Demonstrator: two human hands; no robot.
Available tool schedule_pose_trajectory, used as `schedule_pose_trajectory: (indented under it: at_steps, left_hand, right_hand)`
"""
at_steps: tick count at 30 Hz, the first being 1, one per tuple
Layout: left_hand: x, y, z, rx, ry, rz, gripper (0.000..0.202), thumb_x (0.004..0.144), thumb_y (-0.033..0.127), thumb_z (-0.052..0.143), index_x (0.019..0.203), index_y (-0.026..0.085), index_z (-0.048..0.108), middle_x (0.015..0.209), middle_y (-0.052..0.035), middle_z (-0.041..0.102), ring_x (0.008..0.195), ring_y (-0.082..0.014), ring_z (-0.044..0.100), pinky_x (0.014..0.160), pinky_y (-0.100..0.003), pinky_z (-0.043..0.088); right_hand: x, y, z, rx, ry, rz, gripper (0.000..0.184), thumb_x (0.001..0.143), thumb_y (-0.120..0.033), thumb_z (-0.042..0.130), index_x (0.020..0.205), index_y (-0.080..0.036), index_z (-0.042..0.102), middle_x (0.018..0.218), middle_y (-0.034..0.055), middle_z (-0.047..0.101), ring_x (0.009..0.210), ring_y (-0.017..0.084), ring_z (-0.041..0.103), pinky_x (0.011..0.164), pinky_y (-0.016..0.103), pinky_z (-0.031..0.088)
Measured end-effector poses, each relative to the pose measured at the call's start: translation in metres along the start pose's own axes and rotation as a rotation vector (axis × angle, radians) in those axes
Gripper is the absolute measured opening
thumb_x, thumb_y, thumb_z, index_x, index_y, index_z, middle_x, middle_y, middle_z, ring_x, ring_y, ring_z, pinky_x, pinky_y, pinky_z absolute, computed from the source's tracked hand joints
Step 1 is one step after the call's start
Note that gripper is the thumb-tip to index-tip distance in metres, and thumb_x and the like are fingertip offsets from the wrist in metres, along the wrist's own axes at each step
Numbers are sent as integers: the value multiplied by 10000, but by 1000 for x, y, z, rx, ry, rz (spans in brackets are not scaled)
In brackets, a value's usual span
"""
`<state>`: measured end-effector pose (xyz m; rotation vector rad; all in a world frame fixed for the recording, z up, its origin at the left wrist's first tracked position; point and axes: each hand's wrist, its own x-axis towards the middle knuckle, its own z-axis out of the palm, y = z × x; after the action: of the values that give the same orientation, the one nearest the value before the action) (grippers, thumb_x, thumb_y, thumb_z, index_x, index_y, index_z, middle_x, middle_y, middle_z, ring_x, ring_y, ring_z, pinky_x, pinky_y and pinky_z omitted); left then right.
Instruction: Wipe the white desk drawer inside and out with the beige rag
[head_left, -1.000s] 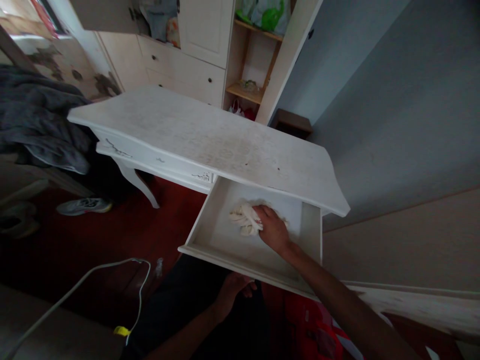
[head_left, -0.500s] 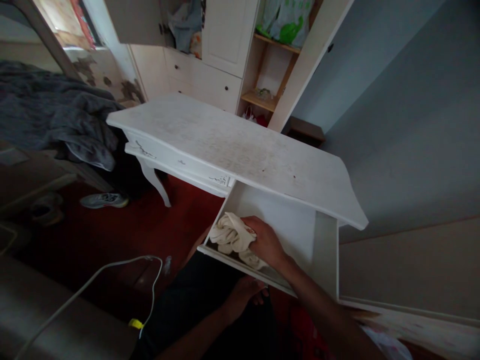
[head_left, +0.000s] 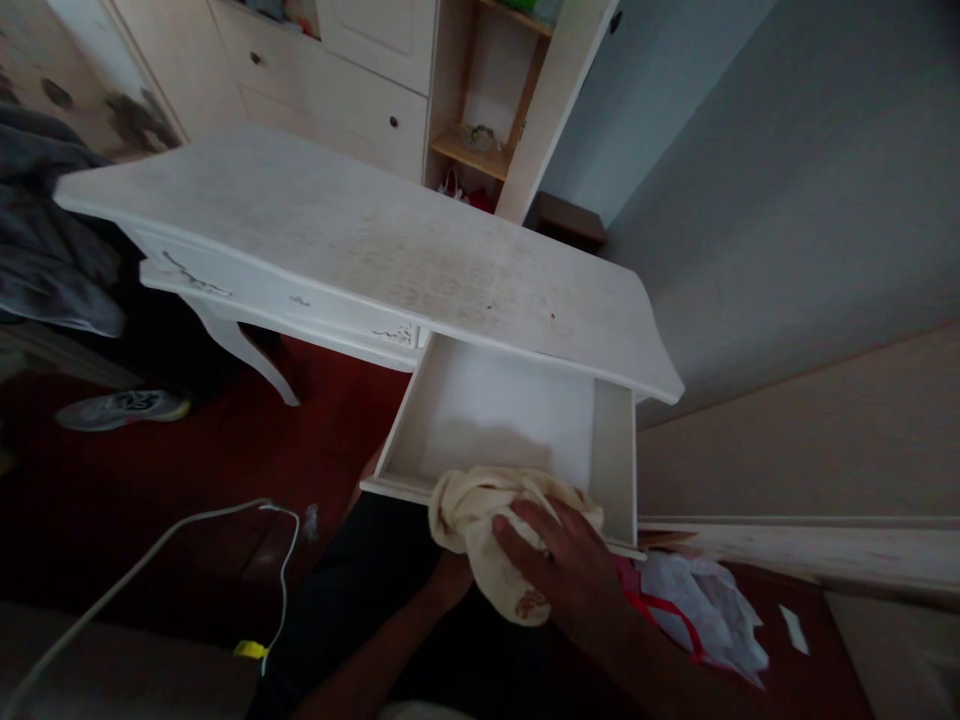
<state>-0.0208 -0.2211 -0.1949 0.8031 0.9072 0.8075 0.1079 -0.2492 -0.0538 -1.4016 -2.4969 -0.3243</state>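
Observation:
A white desk [head_left: 337, 240] has its right drawer [head_left: 495, 420] pulled out. My right hand [head_left: 562, 565] presses a crumpled cream cloth [head_left: 480, 525] against the drawer's front edge, fingers closed over it. The cloth hangs partly over the front lip. My left hand [head_left: 448, 582] sits below the drawer front, mostly hidden behind the cloth, so its fingers do not show. The drawer's inside is bare white.
A white cable [head_left: 150, 560] with a yellow tag runs across the red floor at lower left. A sneaker [head_left: 120, 408] lies under the desk by dark bedding [head_left: 45, 250]. A white and red plastic bag [head_left: 697, 610] lies right of the drawer. A cream wardrobe [head_left: 360, 80] stands behind.
My right hand has dragged the cloth from the drawer's inside toward me, onto its front edge. The camera has tilted down and shifted.

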Motion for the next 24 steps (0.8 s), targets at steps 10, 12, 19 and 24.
schedule_pose_trajectory:
  at_steps: [10, 12, 19, 24]
  left_hand:
    - [-1, 1, -9, 33, -130, -89, 621, 731, 726, 601, 847, 122, 689, 835, -91, 713, 665, -137, 584, 646, -260, 440]
    - [0, -2, -10, 28, -119, -91, 632, 727, 732, 605, 860, 120, 692, 833, -91, 712, 660, -135, 585, 633, -255, 433]
    - [1, -3, -12, 44, -97, -81, 706, 684, 782, 609, 899, 117, 708, 838, -99, 717, 642, -140, 590, 598, -257, 423]
    - [3, 1, -13, 35, -67, -131, 754, 576, 809, 671, 871, 117, 714, 826, -102, 726, 689, -164, 615, 634, -270, 450]
  right_hand:
    - [-90, 91, -41, 89, 96, 383, 605, 828, -151, 535, 1418, -277, 497, 1257, 111, 576, 1086, 267, 602, 855, 383, 532]
    - [-78, 109, -44, 165, 233, 450, 499, 826, -181, 555, 1317, -260, 584, 1208, 96, 607, 1055, 251, 620, 845, 361, 533]
    - [16, 195, -68, 121, 789, 598, 459, 758, -293, 665, 1205, -188, 660, 1117, 99, 665, 1013, 278, 627, 916, 432, 500]
    - [95, 269, -54, -44, 621, 551, 502, 774, -255, 545, 1259, -147, 620, 1172, 145, 636, 1142, 314, 549, 1002, 474, 440]
